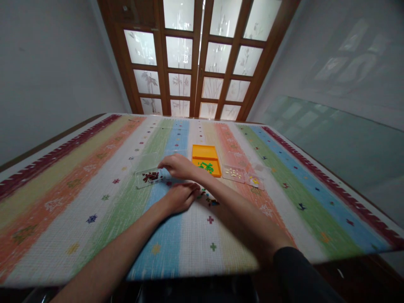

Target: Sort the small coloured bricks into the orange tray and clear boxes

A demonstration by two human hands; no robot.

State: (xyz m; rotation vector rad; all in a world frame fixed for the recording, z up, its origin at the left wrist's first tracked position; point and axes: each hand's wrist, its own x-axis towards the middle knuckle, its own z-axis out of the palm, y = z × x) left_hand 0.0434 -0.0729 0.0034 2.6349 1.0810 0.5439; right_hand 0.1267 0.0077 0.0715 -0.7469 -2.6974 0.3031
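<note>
My right hand [177, 166] reaches across to the left, its fingers bent down and drawn together at the right end of a clear plastic box [137, 185] of small dark brown pieces [150, 176]. Whatever is between those fingertips is too small to make out. Below it, my left hand [181, 198] rests on the tablecloth with curled, closed fingers; what they hold, if anything, is hidden. Just right of the left fingertips lie several small dark, green and blue pieces [212, 202], partly under the right forearm.
An open orange case [204, 150] with small green pieces [206, 167] stands beyond my hands. To its right are a clear box of cream pieces [232, 173] and one of yellow pieces [253, 181]. A striped tablecloth [110, 219] covers the table.
</note>
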